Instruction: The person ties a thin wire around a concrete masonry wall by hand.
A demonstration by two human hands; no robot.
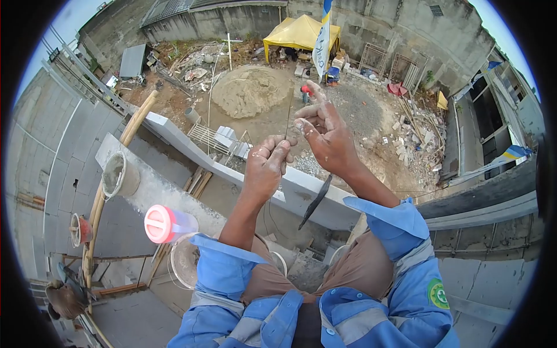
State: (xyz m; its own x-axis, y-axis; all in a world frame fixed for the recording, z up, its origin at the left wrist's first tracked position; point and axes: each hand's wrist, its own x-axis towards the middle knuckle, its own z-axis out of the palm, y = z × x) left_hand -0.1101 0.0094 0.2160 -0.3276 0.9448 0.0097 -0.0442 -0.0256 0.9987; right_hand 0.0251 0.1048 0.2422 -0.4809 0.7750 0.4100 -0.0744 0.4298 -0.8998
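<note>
My left hand (268, 165) is closed in a pinch, thumb against the curled fingers, with a thin dark string (288, 116) rising from its grip. Slightly higher and to the right is my right hand (329, 132), its index finger stretched up and the thumb apart from it, close beside the string. Grey dried mortar smears both hands. Below them, a dark, narrow, pointed piece (316, 201) lies across the top of the light block wall (342, 213). Fine strands also hang beneath my left hand.
Left on a mortar-stained board (152, 188) stand a grey bucket (120, 175) and a pink-lidded jug (168, 224). A white bucket (184, 261) is by my knee. Bamboo poles (130, 124) run along the left, near another person (67, 296). Far below are a sand pile (250, 91) and yellow canopy (301, 32).
</note>
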